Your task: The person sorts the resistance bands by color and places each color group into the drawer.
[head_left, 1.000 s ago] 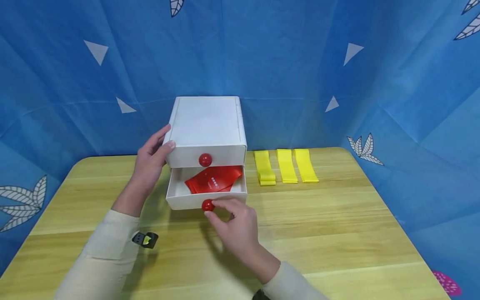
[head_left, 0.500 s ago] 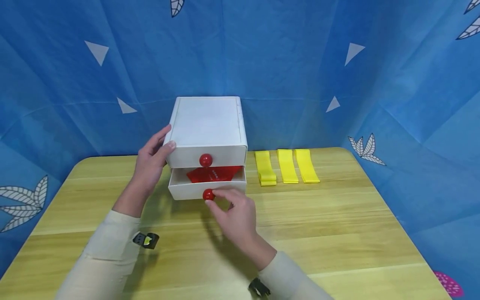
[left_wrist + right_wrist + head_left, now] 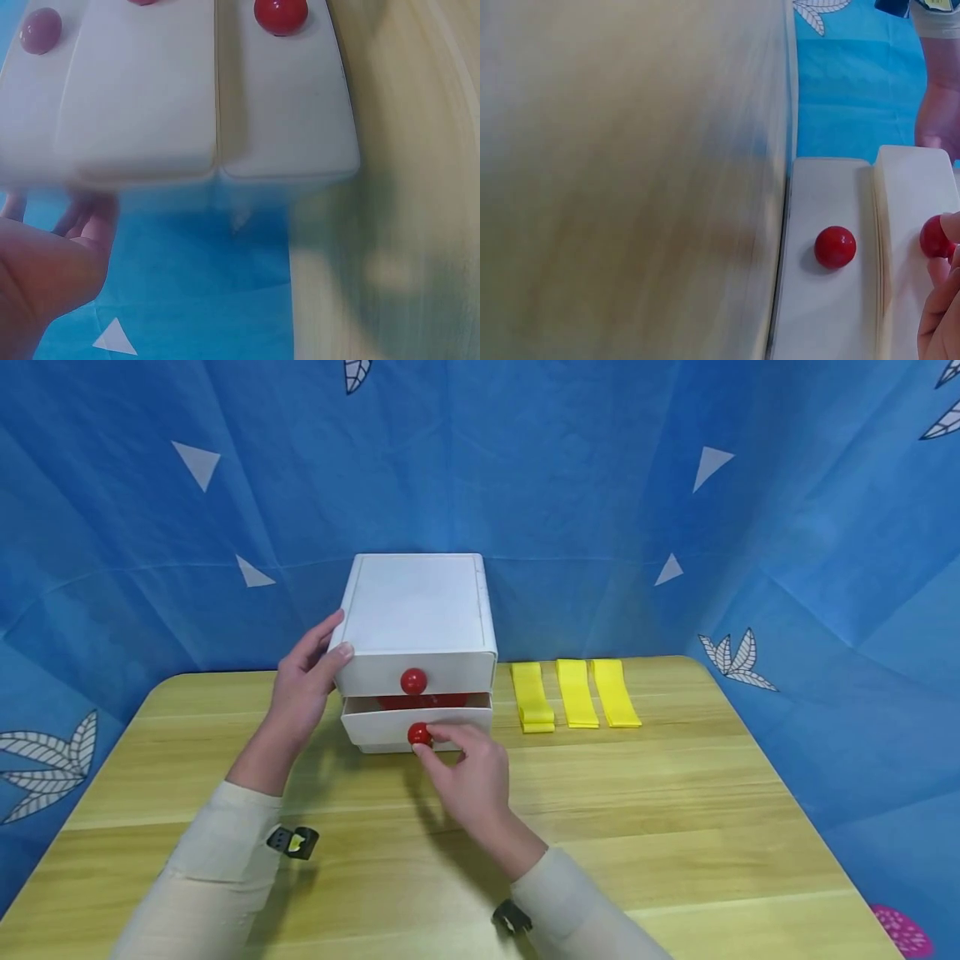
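A white cabinet with red ball knobs stands at the back of the table; the right wrist view shows a bottom drawer below the one sticking out. That middle drawer is partly pulled out. Within its narrow gap a strip of a red item shows, mostly hidden. My right hand pinches the middle drawer's red knob between thumb and fingers. Against the cabinet's left side rests my left hand, fingers extended and thumb near the front edge.
Several folded yellow strips, perhaps ribbon, lie to the right of the cabinet on the wooden table. A blue patterned cloth hangs behind the table and along its sides.
My right hand has pushed the middle drawer inward, away from me, keeping hold of its knob. Less of the red item shows. My left hand stays in place on the cabinet.
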A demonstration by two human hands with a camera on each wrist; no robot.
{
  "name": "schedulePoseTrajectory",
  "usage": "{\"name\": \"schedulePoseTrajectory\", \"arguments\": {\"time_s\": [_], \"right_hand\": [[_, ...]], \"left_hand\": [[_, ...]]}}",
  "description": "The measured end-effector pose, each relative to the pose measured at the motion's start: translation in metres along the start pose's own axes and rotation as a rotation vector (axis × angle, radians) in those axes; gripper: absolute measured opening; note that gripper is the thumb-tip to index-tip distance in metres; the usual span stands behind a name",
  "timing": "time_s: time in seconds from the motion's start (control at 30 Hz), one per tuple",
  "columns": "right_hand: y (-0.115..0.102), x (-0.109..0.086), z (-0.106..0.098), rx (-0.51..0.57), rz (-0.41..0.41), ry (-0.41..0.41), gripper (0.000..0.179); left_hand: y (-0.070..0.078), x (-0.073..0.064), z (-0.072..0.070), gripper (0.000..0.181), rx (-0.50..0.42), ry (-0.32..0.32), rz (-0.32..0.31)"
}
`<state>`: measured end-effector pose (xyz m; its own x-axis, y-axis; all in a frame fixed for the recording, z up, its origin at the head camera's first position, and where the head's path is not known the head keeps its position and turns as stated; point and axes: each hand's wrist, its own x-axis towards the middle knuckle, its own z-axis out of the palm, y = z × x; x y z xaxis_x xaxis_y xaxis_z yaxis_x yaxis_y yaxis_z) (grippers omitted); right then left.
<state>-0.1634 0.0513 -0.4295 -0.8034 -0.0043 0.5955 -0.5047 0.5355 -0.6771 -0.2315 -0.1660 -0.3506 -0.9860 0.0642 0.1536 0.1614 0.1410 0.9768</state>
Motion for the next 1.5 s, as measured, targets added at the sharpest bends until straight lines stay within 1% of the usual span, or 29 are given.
{"name": "schedulePoseTrajectory", "arguments": {"time_s": [0.27, 0.6, 0.93, 1.2, 1.3, 1.43, 1.5], "right_hand": [[0.007, 0.009, 0.005, 0.012, 0.000, 0.010, 0.019], [0.008, 0.017, 0.006, 0.010, 0.068, -0.030, 0.019], [0.009, 0.020, 0.007, 0.025, 0.090, -0.037, 0.019], [0.009, 0.021, 0.008, 0.034, 0.101, -0.030, 0.020], [0.011, 0.019, 0.009, 0.041, 0.093, -0.023, 0.020], [0.015, 0.014, 0.011, 0.076, 0.106, -0.014, 0.021], [0.017, 0.011, 0.012, 0.105, 0.129, -0.013, 0.021]], "left_hand": [[0.001, 0.000, 0.001, 0.056, 0.008, 0.003, -0.007], [0.002, 0.000, 0.002, 0.056, 0.013, 0.006, -0.010], [0.001, 0.000, 0.001, 0.056, 0.025, 0.008, -0.007], [0.000, 0.002, 0.001, 0.056, 0.025, 0.009, -0.004], [-0.001, 0.002, 0.001, 0.056, 0.029, 0.010, -0.007], [-0.001, 0.001, 0.000, 0.056, 0.029, 0.010, -0.014], [-0.001, 0.001, 0.000, 0.056, 0.027, 0.010, -0.017]]}}
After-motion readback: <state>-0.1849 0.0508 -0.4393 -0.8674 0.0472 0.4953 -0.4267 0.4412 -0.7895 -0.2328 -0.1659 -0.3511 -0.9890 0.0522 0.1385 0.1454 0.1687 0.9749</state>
